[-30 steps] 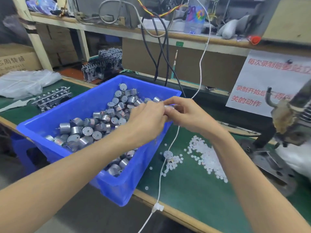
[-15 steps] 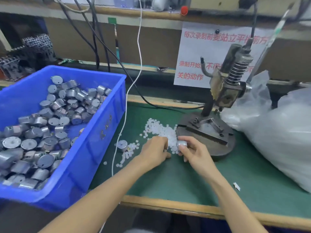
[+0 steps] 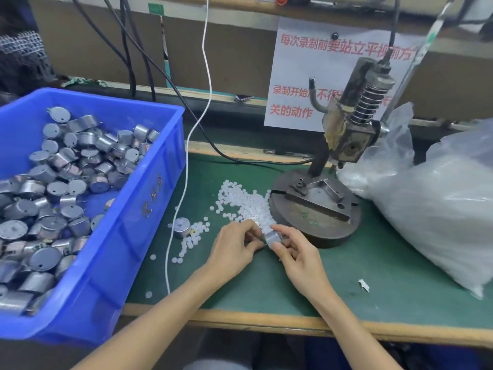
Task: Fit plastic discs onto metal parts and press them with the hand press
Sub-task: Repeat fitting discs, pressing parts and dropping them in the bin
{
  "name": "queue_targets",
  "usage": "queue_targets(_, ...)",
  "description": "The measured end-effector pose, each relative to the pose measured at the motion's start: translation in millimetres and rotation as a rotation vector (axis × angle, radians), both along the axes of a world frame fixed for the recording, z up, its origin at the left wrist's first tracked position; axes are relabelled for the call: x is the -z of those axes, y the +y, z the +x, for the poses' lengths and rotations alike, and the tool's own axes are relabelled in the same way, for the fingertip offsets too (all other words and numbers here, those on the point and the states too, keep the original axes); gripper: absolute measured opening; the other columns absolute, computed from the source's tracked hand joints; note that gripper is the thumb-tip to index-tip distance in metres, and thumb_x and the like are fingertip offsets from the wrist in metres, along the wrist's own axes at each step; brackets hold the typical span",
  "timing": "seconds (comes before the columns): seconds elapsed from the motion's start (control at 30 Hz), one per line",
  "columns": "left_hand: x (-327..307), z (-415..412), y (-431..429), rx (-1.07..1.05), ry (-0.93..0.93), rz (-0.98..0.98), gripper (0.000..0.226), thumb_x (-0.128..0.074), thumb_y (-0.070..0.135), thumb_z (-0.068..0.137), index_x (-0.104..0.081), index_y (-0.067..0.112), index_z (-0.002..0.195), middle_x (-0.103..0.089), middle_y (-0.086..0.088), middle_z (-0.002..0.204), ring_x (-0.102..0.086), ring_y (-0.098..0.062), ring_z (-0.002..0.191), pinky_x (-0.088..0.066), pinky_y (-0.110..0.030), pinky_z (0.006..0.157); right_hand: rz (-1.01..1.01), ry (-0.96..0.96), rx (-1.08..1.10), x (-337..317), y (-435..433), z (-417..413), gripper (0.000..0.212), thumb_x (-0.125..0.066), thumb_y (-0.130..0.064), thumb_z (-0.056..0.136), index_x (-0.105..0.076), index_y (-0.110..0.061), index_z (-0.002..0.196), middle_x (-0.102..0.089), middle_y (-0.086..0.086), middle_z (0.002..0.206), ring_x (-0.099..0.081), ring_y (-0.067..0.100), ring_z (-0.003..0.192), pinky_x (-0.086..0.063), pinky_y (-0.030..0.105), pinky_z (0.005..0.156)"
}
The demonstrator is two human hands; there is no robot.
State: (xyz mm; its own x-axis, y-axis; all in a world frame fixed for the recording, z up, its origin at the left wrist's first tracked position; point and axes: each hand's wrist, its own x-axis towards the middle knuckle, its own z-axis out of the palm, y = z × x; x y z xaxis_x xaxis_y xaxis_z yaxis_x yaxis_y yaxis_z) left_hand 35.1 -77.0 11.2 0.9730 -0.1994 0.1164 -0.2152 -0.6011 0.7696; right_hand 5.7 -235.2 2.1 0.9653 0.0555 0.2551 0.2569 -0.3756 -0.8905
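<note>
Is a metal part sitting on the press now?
No, the hand press fixture holds none; the right hand grips the metal part beside it.

Left grip (image 3: 234,248) and right grip (image 3: 296,253) fingertip to fingertip, fingers curled.

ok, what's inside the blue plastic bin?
Loose silver cylindrical metal parts, piled across the blue plastic bin; a patch of its floor shows near the right wall. Anything beneath the pile is covered.
</note>
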Motion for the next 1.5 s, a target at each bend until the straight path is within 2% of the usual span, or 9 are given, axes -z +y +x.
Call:
queue_targets(0.1, 7, 1, 4, -0.018, -0.086, 0.020, 0.006, -0.068, 0.020, 0.083, -0.067, 0.019, 0.077, -0.059, 0.007, 0.085, -0.046, -0.009, 0.086, -0.036, -0.021, 0.079, -0.078, -0.002, 0.034, 1, 2, 4, 0.029, -0.065, -0.009, 0.088, -0.059, -0.017, 0.115, -0.060, -0.003, 0.098, -0.055, 0.004, 0.072, -0.045, 0.013, 0.067)
queue_targets(0.27, 9, 0, 10, -0.005, -0.143, 0.015, 0.013, -0.056, 0.008, 0.091, -0.068, 0.010, 0.088, -0.059, 0.001, 0.089, -0.045, -0.013, 0.087, -0.031, -0.016, 0.077, -0.235, -0.134, 0.039, 1, 5, 11, 0.019, -0.061, -0.003, 0.089, -0.062, 0.000, 0.108, -0.057, -0.003, 0.095, -0.053, -0.010, 0.077, -0.036, 0.004, 0.063)
queue_targets(0.47, 10, -5, 15, -0.003, -0.146, 0.002, 0.007, -0.063, 0.010, 0.086, -0.068, 0.011, 0.091, -0.060, -0.001, 0.095, -0.045, -0.014, 0.092, -0.031, -0.017, 0.081, -0.269, -0.171, -0.002, 3, 8, 15, 0.016, -0.061, -0.001, 0.088, -0.063, 0.001, 0.104, -0.061, 0.005, 0.101, -0.056, 0.004, 0.080, -0.039, 0.006, 0.069)
queue_targets(0.83, 12, -5, 14, -0.022, -0.126, -0.004, 0.009, -0.068, 0.023, 0.083, -0.069, 0.016, 0.090, -0.052, 0.009, 0.089, -0.041, -0.009, 0.091, -0.028, -0.014, 0.079, -0.311, -0.232, -0.033, 5, 11, 18, 0.016, -0.060, 0.003, 0.087, -0.062, 0.001, 0.103, -0.059, 0.009, 0.102, -0.054, -0.012, 0.089, -0.039, 0.004, 0.077)
queue_targets(0.97, 12, -4, 13, -0.025, -0.117, -0.010, 0.014, -0.069, 0.022, 0.083, -0.065, 0.016, 0.095, -0.055, 0.007, 0.094, -0.042, -0.008, 0.092, -0.032, -0.017, 0.081, -0.412, -0.305, -0.067, 6, 11, 15, 0.021, -0.058, 0.000, 0.088, -0.063, 0.001, 0.108, -0.057, 0.013, 0.108, -0.053, 0.003, 0.092, -0.046, 0.018, 0.081)
queue_targets(1.07, 13, -5, 15, -0.005, -0.096, -0.057, 0.032, -0.065, 0.014, 0.082, -0.053, 0.018, 0.111, -0.057, 0.010, 0.099, -0.041, -0.004, 0.092, -0.037, -0.020, 0.085, -0.477, -0.347, -0.079, 6, 14, 12, 0.024, -0.055, -0.001, 0.087, -0.063, 0.002, 0.109, -0.056, 0.017, 0.110, -0.053, 0.008, 0.092, -0.050, 0.031, 0.076)
queue_targets(1.2, 12, -7, 16, 0.037, -0.072, -0.070, 0.044, -0.062, 0.010, 0.080, -0.048, 0.023, 0.120, -0.056, 0.017, 0.103, -0.042, -0.003, 0.095, -0.036, -0.020, 0.089, -0.503, -0.380, -0.090, 5, 15, 12, 0.026, -0.055, 0.000, 0.084, -0.063, 0.003, 0.109, -0.056, 0.018, 0.108, -0.055, 0.008, 0.088, -0.049, 0.032, 0.070)
queue_targets(1.33, 13, -7, 17, 0.049, -0.075, -0.057, 0.045, -0.062, 0.010, 0.080, -0.049, 0.022, 0.121, -0.048, 0.024, 0.100, -0.045, -0.006, 0.099, -0.037, -0.024, 0.092, -0.568, -0.401, -0.124, 6, 15, 9, 0.034, -0.054, 0.004, 0.079, -0.061, -0.003, 0.112, -0.057, 0.021, 0.105, -0.065, 0.024, 0.079, -0.056, 0.032, 0.059)
queue_targets(1.5, 9, -8, 16, 0.080, -0.114, -0.080, 0.051, -0.062, 0.006, 0.076, -0.047, 0.020, 0.123, -0.050, 0.014, 0.112, -0.046, -0.007, 0.099, -0.038, -0.030, 0.096, -0.529, -0.347, -0.081, 7, 15, 11, 0.023, -0.056, 0.000, 0.087, -0.063, -0.002, 0.109, -0.060, 0.010, 0.103, -0.064, 0.023, 0.082, -0.053, 0.033, 0.068)
